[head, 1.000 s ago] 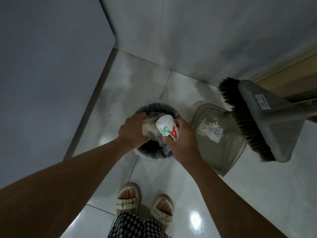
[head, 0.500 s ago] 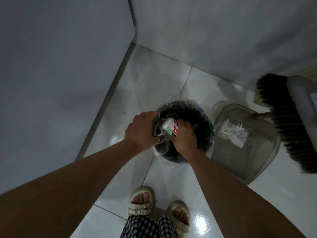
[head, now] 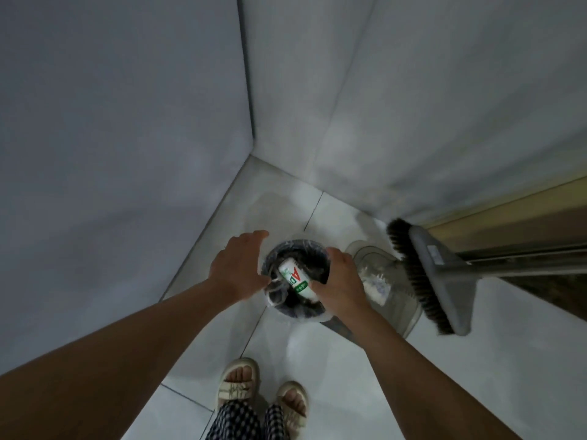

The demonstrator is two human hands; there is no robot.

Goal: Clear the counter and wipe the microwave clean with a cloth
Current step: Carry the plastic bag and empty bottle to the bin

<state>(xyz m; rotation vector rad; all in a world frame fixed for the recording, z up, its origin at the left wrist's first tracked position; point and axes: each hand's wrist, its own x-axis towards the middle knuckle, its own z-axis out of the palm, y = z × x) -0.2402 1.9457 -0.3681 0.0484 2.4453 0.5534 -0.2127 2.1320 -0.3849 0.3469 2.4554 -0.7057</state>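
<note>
Both hands over the bin [head: 279, 308]: right hand [head: 341, 285] grips white bottle [head: 297, 277], left hand [head: 239, 268] spread beside it.

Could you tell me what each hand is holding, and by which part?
The right hand holds the white bottle by its lower end, above the bin. The left hand's grip cannot be told.

I see the bin [head: 297, 309] mouth nearly filled: a white bottle [head: 297, 278] lies across it, with my hands at its 9 and 3 o'clock rims. Walls [head: 127, 122] close 10 to 1 o'clock. Dustpan [head: 381, 281] and broom [head: 425, 274] block 3 o'clock. Bare floor [head: 317, 360] lies at 6 o'clock.
</note>
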